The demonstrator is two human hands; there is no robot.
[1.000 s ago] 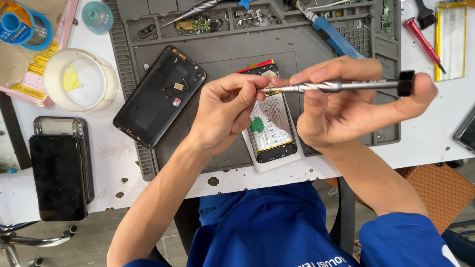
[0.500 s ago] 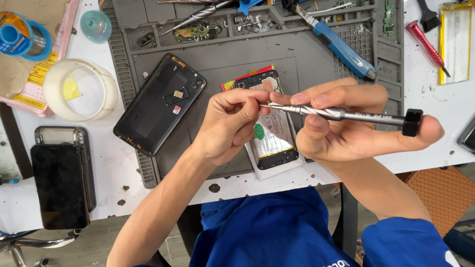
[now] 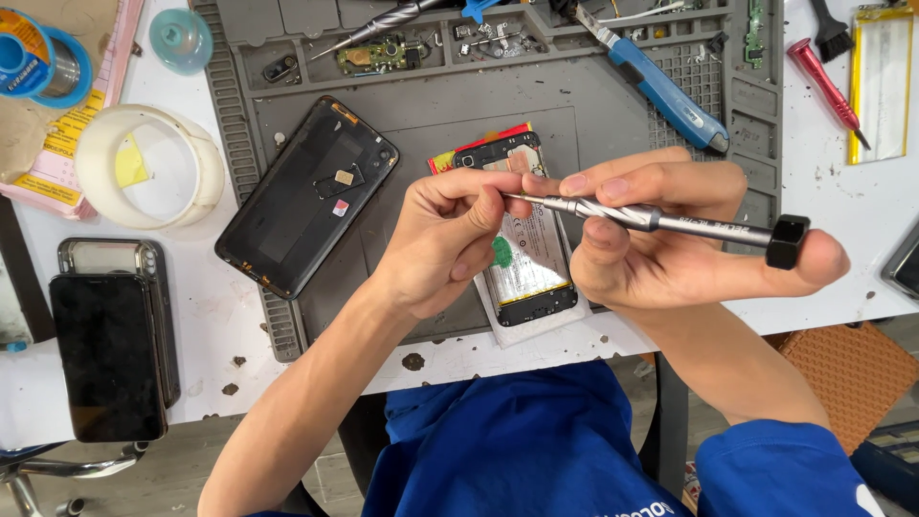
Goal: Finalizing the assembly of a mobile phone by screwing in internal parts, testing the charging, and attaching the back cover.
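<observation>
1. The right hand (image 3: 670, 249) holds a slim metal screwdriver (image 3: 661, 222) lying sideways, fingers curled over the knurled shaft, the black cap (image 3: 787, 241) resting against the thumb
2. The left hand (image 3: 450, 239) pinches the driver's tip between thumb and fingertips; whether a screw or bit sits there is hidden
3. Both hands hover above an opened phone (image 3: 522, 235) lying on the grey mat (image 3: 287, 325), its battery and glossy label face up
4. Risk, as I judge it: anything tiny at the tip could slip from the pinch and drop among the loose parts in the mat's trays (image 3: 383, 53), or off the worktop (image 3: 823, 306) edge, which is near
5. The sharp tip points at the left fingers; a push could prick them, or scratch the battery below
6. The mat is ribbed rubber; the black back cover (image 3: 306, 196) beside the phone is smooth plastic with rounded corners; a white tape roll (image 3: 148, 168) sits well to the left
</observation>
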